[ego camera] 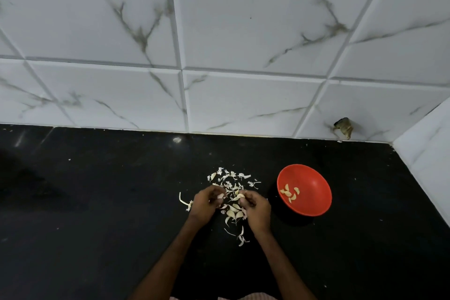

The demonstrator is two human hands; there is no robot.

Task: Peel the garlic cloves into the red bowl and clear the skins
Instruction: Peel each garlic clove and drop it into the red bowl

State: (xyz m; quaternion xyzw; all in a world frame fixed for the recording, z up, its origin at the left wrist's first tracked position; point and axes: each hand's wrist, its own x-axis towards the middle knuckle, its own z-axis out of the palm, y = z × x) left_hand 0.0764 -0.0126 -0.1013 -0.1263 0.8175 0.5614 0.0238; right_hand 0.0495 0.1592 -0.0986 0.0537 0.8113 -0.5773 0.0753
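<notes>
Peeling is judged to be the step in hand, with both hands brought close together low over the black counter (97,214). A clove (240,195) is pinched at the curled fingertips of the right hand (257,208). The fingers of the left hand (205,203) are curled inward beside it; something pale shows at their tips, but whether it is skin, a clove or a nail cannot be told. To do this well, the clove should be held firmly at one end by the right hand while the papery skin is nipped at the tip and drawn off lengthwise by the left, so that it comes away in large pieces, not crumbs. The work is best kept above the loose skins (231,178) scattered just beyond the hands, so that later clearing is confined to one patch. The red bowl (314,202) stands near the right hand, apart from the litter, and a few peeled cloves (289,194) lie in it; the bare clove should be dropped in only once no flake clings to it. More cloves (234,210), apparently unpeeled, lie between the wrists, and a dry stalk (184,202) lies just left of the left hand.
</notes>
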